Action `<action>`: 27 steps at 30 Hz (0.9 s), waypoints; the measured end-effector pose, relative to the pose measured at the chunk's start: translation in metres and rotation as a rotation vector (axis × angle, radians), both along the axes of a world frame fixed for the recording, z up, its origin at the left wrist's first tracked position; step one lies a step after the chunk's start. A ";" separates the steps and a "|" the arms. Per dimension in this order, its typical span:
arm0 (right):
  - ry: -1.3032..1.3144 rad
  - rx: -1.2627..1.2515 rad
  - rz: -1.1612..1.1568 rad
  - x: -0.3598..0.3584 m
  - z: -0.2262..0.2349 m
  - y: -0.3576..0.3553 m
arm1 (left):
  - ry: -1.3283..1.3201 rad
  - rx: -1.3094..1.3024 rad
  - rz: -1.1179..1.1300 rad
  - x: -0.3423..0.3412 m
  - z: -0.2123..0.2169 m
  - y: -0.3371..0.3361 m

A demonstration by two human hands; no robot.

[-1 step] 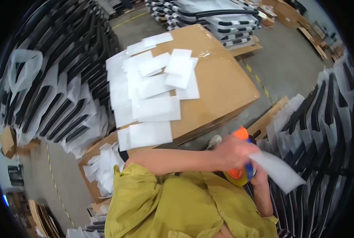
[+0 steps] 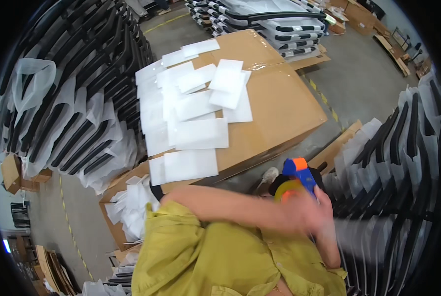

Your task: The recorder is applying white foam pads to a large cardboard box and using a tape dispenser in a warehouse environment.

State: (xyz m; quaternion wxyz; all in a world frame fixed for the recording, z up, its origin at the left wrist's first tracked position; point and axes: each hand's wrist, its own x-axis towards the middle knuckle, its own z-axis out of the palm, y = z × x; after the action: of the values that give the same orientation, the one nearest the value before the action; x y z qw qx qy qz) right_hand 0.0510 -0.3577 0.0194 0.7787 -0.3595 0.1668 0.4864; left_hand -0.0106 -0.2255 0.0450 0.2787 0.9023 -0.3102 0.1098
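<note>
A blue and orange tape dispenser [image 2: 305, 178] with a yellow roll stands upright in front of me at the right. My right hand [image 2: 324, 200] is closed round its handle. Reaching across my body, my left hand [image 2: 305, 217] is smeared by motion just in front of the dispenser and overlaps the right wrist. A pale streak, the white foam sheet [image 2: 366, 236], trails from the left hand to the right; its edges are blurred. More white foam sheets [image 2: 200, 133] lie loosely overlapped on a large brown cardboard box [image 2: 280, 103].
Racks of black curved frames wrapped in white foam stand at the left [image 2: 77, 118] and close on the right [image 2: 403, 163]. A stack of wrapped frames [image 2: 280, 24] rises behind the box. An open carton [image 2: 114, 227] of white foam scraps sits at my left.
My left hand has moved down and slightly right, uncovering more of the tape dispenser. The foam sheet has swung with it and become a blur. The right hand stays at the dispenser.
</note>
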 end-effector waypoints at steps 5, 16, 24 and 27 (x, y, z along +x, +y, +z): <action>-0.320 -0.228 -0.175 0.010 -0.045 -0.021 | -0.337 -0.344 0.115 0.028 0.033 0.045; -0.237 -0.295 -0.005 0.003 -0.060 -0.032 | -0.251 0.421 1.130 0.064 0.025 0.346; -0.252 -0.452 0.000 0.010 -0.059 -0.023 | 0.129 0.414 1.353 0.099 -0.029 0.406; -0.230 -0.501 -0.014 0.010 -0.054 -0.012 | 0.280 0.336 1.405 0.110 -0.048 0.417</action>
State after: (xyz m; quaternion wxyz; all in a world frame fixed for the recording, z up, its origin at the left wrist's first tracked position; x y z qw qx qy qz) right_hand 0.0613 -0.3700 -0.0349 0.6827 -0.5925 0.1949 0.3805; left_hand 0.0998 0.1920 -0.0029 0.0377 0.9243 0.3670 0.0972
